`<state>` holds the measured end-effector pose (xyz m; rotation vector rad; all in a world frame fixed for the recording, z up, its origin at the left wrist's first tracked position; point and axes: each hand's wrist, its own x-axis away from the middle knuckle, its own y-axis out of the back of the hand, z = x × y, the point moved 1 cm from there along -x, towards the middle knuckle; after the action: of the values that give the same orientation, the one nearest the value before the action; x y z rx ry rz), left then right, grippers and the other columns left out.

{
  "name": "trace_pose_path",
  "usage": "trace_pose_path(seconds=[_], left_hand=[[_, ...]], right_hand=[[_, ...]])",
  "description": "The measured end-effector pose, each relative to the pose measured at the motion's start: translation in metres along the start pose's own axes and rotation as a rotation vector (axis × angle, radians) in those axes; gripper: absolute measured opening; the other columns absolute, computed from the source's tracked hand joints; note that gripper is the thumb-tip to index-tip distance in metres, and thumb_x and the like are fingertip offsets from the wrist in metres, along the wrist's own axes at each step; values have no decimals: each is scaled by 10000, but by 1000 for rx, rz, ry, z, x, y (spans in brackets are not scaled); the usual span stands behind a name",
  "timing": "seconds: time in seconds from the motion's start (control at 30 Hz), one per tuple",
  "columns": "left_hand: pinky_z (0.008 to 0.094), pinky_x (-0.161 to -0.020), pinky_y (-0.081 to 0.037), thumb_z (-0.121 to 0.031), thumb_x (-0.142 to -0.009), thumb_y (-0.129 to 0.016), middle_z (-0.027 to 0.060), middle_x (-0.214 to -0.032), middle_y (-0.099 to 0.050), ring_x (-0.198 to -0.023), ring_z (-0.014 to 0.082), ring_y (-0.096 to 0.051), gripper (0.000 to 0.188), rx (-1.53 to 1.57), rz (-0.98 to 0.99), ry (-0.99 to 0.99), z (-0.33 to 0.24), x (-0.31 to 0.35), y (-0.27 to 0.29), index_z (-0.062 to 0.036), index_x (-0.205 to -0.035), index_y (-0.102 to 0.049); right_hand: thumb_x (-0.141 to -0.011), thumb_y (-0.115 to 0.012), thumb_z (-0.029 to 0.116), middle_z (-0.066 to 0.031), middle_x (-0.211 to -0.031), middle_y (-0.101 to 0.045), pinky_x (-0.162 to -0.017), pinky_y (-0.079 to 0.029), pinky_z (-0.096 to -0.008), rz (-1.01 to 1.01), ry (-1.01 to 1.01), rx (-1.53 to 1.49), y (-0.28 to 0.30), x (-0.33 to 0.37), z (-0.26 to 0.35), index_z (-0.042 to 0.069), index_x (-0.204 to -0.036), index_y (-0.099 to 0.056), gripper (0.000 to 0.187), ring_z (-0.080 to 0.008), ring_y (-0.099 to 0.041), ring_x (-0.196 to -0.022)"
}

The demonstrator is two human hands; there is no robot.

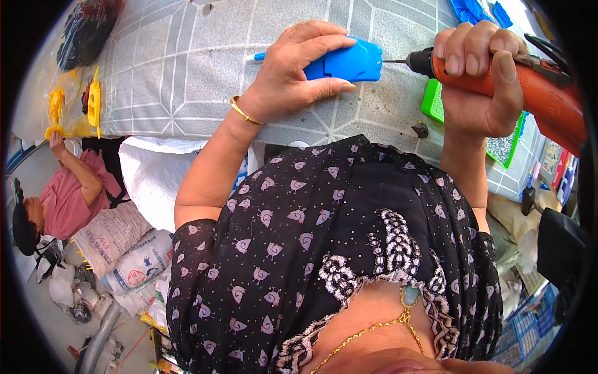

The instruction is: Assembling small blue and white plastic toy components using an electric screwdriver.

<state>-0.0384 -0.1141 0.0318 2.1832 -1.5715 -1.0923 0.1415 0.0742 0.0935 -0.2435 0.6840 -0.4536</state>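
On the patterned grey table cover, my left hand (pixel 299 71) is closed round a blue plastic part (pixel 349 61); a thin blue rod pokes out on the far side of the hand. My right hand (pixel 479 78) grips an orange power screwdriver (pixel 529 93) by its body. The tool lies sideways, and its dark thin bit (pixel 393 61) points left, its tip at or very near a small hole in the part's right end. Contact cannot be made out for certain. Beneath my right hand, partly covered by it, is a green tray (pixel 431 100) of small metal pieces.
Blue plastic pieces (pixel 470 11) lie at the far right. At the left are yellow plastic parts (pixel 93 103) and a dark plastic bag (pixel 87 34). A co-worker in a pink top (pixel 81 193) sits there, touching a yellow part. White sacks (pixel 112 240) stand below the table.
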Motion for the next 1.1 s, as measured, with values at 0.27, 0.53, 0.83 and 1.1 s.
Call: trace_pose_path(seconds=[0.27,0.53,0.83,1.1], left_hand=[[414,-1023,-471,-289,-717,-915,116,-1240,-680,-1139,302,-632,504,-51,-43,-11,2,0,-5,-90,-1140,-727],[396,-1006,-496,-225,-833,-853,127,-1282,-661,-1177,298,-630,354,22,-24,4,3,-1,-2,-78,-1122,-710],[366,-983,-512,-152,-878,-797,127,-1231,-645,-1132,287,-639,347,92,-46,22,-4,-4,-1,-39,-1191,-698],[362,-974,-508,-171,-895,-750,125,-1234,-613,-1119,265,-616,405,31,-39,46,-1,-3,-1,-46,-1276,-689]], right_hand=[[-983,-547,204,-29,-804,-508,-753,-446,-388,-8,7,11,0,1,-1,88,-1024,-543,124,-173,-524,-712],[-987,-551,207,-27,-808,-509,-759,-444,-386,-2,17,2,2,1,1,94,-1037,-550,124,-171,-524,-717],[-989,-551,206,-22,-814,-504,-766,-441,-386,-2,20,-5,4,3,3,98,-1056,-552,128,-170,-522,-723],[-996,-552,208,-24,-822,-497,-768,-444,-380,8,16,-7,0,2,2,102,-1064,-553,126,-171,-521,-729]])
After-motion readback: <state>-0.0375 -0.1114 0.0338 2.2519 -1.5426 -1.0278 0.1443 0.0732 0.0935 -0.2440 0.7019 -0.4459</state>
